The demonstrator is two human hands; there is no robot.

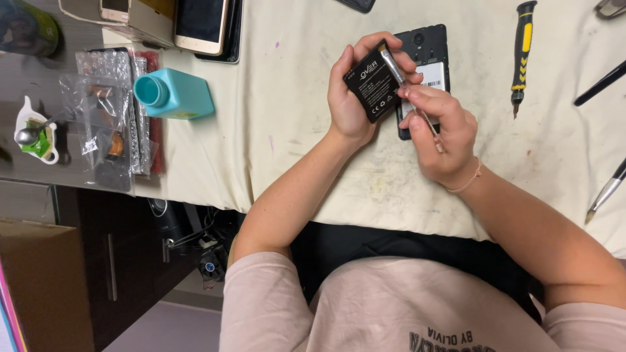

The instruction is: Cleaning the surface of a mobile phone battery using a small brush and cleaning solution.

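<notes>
Left hand (349,98) grips flat black rectangular battery (373,82) above open black phone (425,65), right hand (438,127) pinches slim metal tool (407,88) against it; slip risks puncturing cell.

Open cloth (293,130) between the teal bottle (175,95) and the left hand (352,98), and again between the right hand (438,130) and the yellow-black screwdriver (521,55). Opened phone (427,49) lies right behind the hands, blocking straight ahead. Far left is crowded with plastic bags (111,117), phones stacked top left (199,26), loose tools along the right edge (606,189).
</notes>
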